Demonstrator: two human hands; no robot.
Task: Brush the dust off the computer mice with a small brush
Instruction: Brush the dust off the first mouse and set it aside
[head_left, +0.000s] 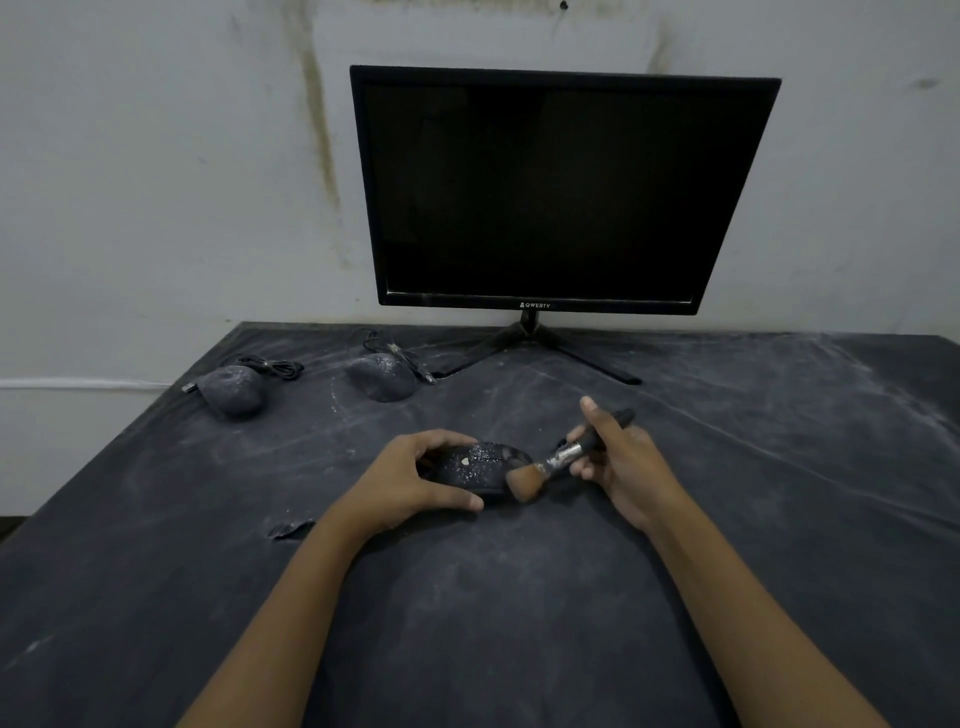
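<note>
A black computer mouse (480, 465) speckled with white dust lies on the dark cloth near the middle. My left hand (410, 480) grips its left end, thumb in front and fingers behind. My right hand (621, 462) holds a small brush (558, 462) by its dark handle, and the tan bristles touch the mouse's right end. Two more dusty mice lie farther back: one mouse (234, 389) at the far left, another mouse (383, 376) nearer the monitor stand, each with a coiled cable.
A black monitor (561, 192) on a splayed stand (530, 345) is at the back of the table against a stained wall. The dark cloth (519, 597) is streaked with white dust. A small tear (291, 529) shows at its left.
</note>
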